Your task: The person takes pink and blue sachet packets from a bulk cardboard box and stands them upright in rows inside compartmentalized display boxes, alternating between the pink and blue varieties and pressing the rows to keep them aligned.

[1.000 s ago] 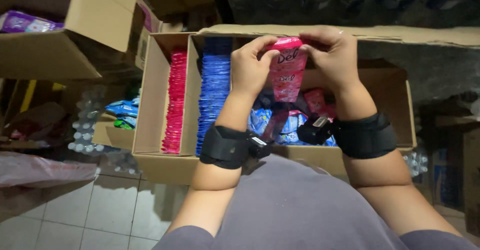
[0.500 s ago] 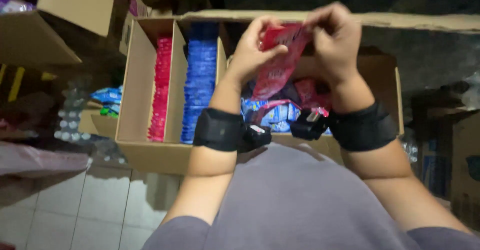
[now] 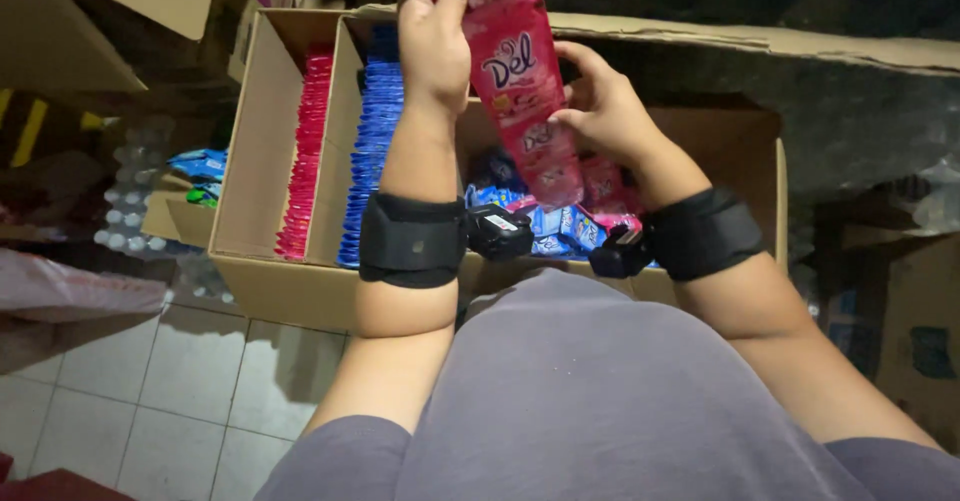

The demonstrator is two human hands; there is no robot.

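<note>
A: What's up w/ the hands?

B: Left hand [image 3: 433, 46] grips the top of a pink sachet strip [image 3: 520, 81], held upright over the cardboard box [image 3: 300, 296]. Right hand [image 3: 600, 111] pinches it lower down.

A: Inside the box?

B: Red packets [image 3: 303, 151] in the left section, blue packets [image 3: 372, 161] next to them, loose pink & blue sachets [image 3: 560, 223] under the hands. Black wrist bands [image 3: 412, 239] on both arms.

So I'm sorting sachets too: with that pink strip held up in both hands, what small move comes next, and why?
Probably lower the pink sachet strip toward the upright pink row. The left hand and right hand hold it hanging above loose packets in the cardboard box, beside a blue row.
</note>
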